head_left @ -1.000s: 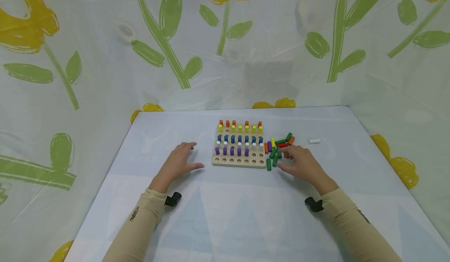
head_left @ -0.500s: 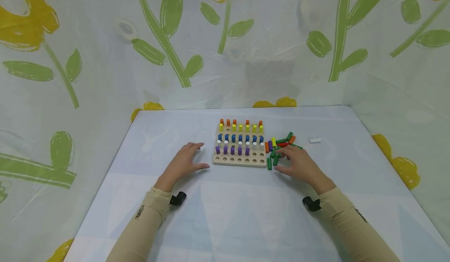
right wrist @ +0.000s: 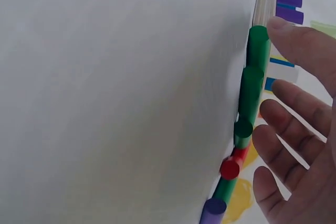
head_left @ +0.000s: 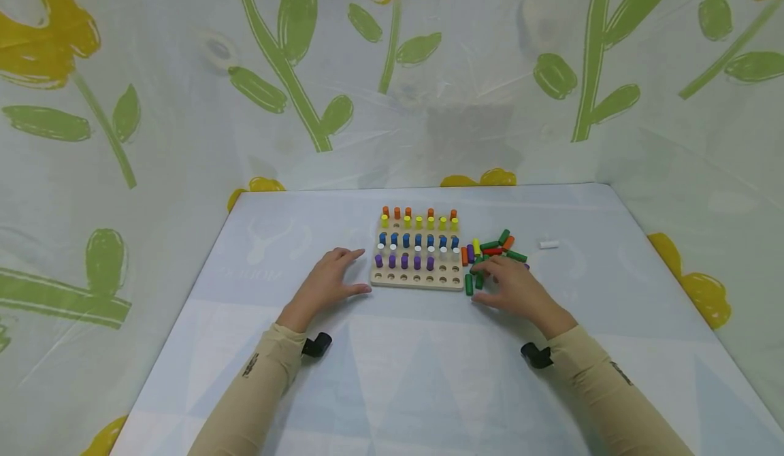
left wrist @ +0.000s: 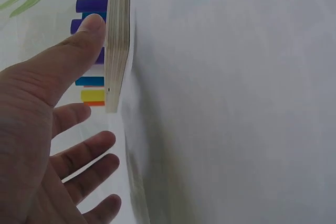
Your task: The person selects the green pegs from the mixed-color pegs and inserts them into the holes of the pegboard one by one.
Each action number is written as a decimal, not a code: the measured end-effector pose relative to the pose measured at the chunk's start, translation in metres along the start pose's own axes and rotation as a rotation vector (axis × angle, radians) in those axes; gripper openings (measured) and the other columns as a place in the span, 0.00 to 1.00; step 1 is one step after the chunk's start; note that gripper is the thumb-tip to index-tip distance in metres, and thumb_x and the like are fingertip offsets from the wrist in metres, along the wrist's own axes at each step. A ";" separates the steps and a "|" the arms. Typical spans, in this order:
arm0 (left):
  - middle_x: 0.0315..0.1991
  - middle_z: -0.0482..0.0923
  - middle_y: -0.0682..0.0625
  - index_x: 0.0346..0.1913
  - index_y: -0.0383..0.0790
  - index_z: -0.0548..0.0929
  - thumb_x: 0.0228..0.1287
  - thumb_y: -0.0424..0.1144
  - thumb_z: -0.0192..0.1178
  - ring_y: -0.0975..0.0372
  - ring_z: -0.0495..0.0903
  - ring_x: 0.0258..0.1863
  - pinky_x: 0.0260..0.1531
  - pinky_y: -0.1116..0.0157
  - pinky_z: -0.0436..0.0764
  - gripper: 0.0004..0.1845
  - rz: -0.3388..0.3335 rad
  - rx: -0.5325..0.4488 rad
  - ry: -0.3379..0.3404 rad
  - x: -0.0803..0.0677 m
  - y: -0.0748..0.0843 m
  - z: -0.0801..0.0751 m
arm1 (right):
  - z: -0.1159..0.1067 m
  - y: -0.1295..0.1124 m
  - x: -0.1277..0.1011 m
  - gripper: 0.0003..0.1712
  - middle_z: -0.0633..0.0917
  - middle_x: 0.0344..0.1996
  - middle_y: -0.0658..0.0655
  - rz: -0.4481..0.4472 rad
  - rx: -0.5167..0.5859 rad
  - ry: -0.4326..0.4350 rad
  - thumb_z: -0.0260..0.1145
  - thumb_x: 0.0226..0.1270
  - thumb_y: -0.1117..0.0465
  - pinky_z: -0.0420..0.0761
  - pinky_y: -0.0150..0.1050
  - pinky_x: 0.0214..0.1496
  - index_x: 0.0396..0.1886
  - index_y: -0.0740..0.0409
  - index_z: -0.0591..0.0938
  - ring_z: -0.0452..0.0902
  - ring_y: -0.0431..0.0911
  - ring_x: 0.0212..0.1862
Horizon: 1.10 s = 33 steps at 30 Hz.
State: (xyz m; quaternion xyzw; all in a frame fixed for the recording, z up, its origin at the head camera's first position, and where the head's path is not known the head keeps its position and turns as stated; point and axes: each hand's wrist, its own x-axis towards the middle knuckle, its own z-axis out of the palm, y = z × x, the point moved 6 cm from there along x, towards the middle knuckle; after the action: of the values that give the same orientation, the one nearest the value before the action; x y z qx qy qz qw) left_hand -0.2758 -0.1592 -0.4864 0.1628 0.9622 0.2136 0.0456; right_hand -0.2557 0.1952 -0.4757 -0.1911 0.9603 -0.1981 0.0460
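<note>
A wooden pegboard (head_left: 422,282) lies mid-table, with rows of orange, yellow, blue, white and purple pegs standing in its holes. Its front row of holes is bare. My left hand (head_left: 329,282) is at the board's left edge, thumb and fingers spread, holding nothing. In the left wrist view, the thumb overlaps the purple pegs (left wrist: 92,4) beside the board's edge. My right hand (head_left: 513,286) hovers at the loose pegs right of the board, fingers relaxed and apart. The right wrist view shows green pegs (right wrist: 251,90) beyond the fingertips, with nothing gripped. Part of the pile is hidden by this hand.
Loose pegs, mostly green, with a red peg (head_left: 493,252), a yellow peg (head_left: 476,247) and orange ones, lie against the board's right side. One white peg (head_left: 548,244) lies apart, farther right. Flowered sheeting (head_left: 478,122) rises behind the table.
My left hand has moved right, up to the board's left edge. My right hand has shifted a little left over the loose pegs, uncovering a green peg and a purple one behind it.
</note>
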 end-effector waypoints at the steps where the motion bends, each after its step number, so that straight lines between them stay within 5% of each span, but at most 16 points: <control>1: 0.66 0.72 0.39 0.76 0.45 0.69 0.56 0.62 0.73 0.47 0.71 0.65 0.67 0.47 0.72 0.48 -0.002 0.003 -0.001 0.001 0.000 0.001 | 0.001 0.000 0.000 0.32 0.82 0.51 0.55 -0.002 -0.002 -0.003 0.79 0.58 0.47 0.72 0.64 0.66 0.61 0.52 0.82 0.76 0.56 0.58; 9: 0.69 0.68 0.38 0.77 0.47 0.66 0.57 0.61 0.73 0.45 0.69 0.68 0.68 0.46 0.71 0.49 -0.015 -0.022 -0.014 0.004 -0.001 0.007 | 0.003 -0.004 0.002 0.33 0.82 0.55 0.59 0.005 -0.032 -0.032 0.80 0.57 0.48 0.72 0.65 0.67 0.60 0.54 0.83 0.75 0.59 0.60; 17: 0.71 0.66 0.36 0.76 0.46 0.68 0.57 0.59 0.73 0.43 0.67 0.70 0.71 0.46 0.67 0.47 0.050 0.004 0.020 0.008 0.002 0.009 | 0.002 -0.006 0.004 0.32 0.80 0.59 0.62 0.000 -0.046 -0.021 0.80 0.57 0.47 0.71 0.65 0.67 0.59 0.54 0.83 0.74 0.62 0.62; 33: 0.73 0.65 0.37 0.74 0.51 0.72 0.60 0.60 0.71 0.43 0.61 0.74 0.74 0.43 0.59 0.41 0.082 0.035 0.027 0.012 0.001 0.012 | 0.004 -0.010 0.008 0.28 0.80 0.55 0.61 -0.002 -0.073 -0.004 0.81 0.56 0.49 0.73 0.63 0.66 0.54 0.54 0.85 0.77 0.58 0.56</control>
State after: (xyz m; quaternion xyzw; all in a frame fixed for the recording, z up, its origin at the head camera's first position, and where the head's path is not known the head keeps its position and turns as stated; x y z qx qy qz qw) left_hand -0.2852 -0.1494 -0.4967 0.2001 0.9588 0.2007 0.0207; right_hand -0.2587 0.1821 -0.4759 -0.1943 0.9665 -0.1627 0.0410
